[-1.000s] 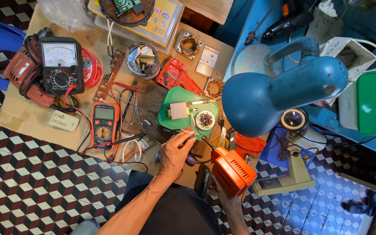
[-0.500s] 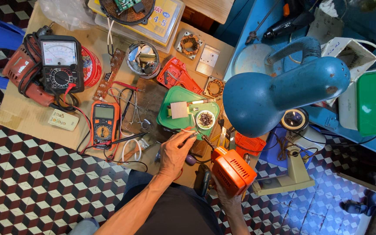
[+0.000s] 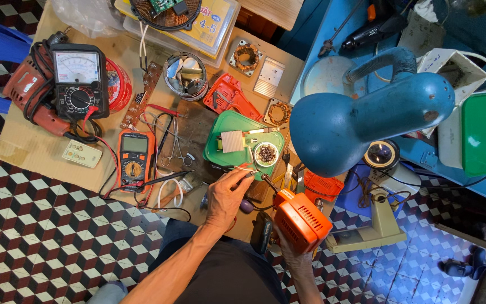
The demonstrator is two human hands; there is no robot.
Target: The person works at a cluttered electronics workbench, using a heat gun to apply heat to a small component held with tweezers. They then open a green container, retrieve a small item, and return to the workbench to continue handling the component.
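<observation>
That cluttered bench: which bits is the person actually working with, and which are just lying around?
In use:
left hand pinching a thin wire
right hand holding the orange soldering gun
green tray

Lying about:
analog multimeter
orange digital multimeter
blue desk lamp
scissors

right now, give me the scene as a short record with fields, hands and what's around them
left hand: pinching a thin wire or solder strand at the green tray's near edge
right hand: gripping an orange soldering gun, mostly hidden under it
in tray: white block, small round tin
left of tray: orange multimeter, black analog meter
right: blue desk lamp
</observation>
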